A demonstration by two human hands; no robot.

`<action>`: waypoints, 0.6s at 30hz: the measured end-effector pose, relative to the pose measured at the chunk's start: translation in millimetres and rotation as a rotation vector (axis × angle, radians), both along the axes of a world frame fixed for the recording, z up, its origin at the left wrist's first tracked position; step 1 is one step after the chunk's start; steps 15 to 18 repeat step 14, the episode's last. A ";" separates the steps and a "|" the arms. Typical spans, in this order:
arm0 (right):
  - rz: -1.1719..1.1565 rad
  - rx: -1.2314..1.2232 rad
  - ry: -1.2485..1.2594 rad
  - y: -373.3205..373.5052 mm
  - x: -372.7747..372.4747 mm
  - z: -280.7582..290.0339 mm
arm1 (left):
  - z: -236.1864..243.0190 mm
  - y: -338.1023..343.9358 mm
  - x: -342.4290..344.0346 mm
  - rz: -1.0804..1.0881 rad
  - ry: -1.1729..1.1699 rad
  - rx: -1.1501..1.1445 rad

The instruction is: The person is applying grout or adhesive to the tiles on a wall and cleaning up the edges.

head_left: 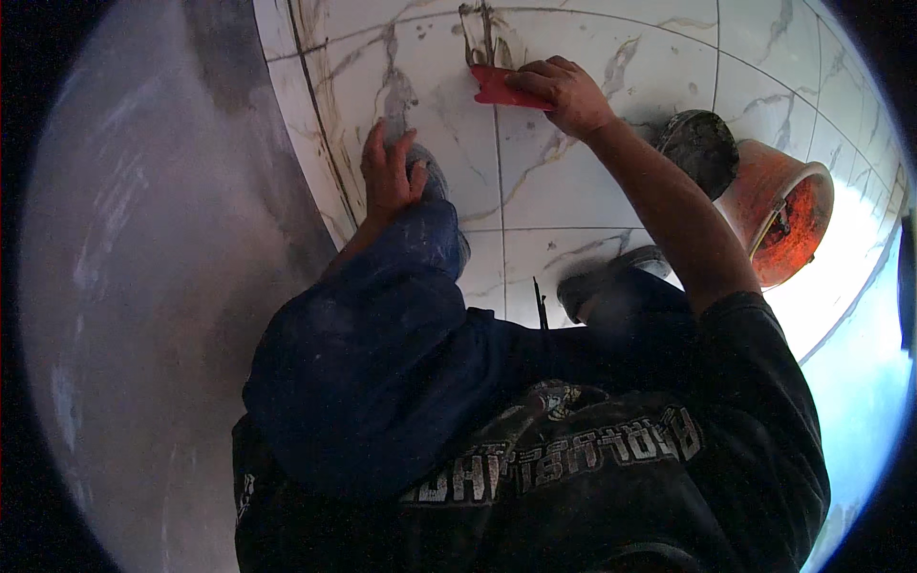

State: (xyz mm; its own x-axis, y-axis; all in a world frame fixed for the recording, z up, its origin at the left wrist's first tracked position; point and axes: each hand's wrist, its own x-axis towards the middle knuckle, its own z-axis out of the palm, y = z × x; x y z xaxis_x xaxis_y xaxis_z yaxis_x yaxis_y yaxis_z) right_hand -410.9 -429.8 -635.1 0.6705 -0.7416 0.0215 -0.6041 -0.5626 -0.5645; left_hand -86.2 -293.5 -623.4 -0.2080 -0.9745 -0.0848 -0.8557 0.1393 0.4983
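Observation:
My right hand (573, 98) grips a flat red scraper (516, 88). Its free edge rests on or just above the tile floor (592, 196), beside a dark joint smeared with brownish wet grout (485, 43). My left hand (387, 177) hangs by the toe of my left shoe (428, 172), fingers apart and holding nothing. Whether its fingertips touch the floor I cannot tell.
A grey wall (143, 239) rises close along my left side. To the right sit a dark, round, dirty tub (702, 153) and an orange bucket (769, 196) with a stained inside. My right shoe (578, 291) stands on the white, veined tiles.

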 end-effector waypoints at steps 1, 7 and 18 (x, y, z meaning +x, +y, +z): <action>0.019 0.015 -0.004 8.0 -1.9 -0.4 | 2.1 4.9 5.5 0.005 0.004 -0.033; 0.010 0.069 -0.155 25.3 -17.8 6.5 | 29.4 64.8 29.7 0.306 -0.076 -0.044; -0.227 0.171 -0.128 56.7 34.5 3.4 | 38.8 224.9 93.2 0.517 -0.194 -0.131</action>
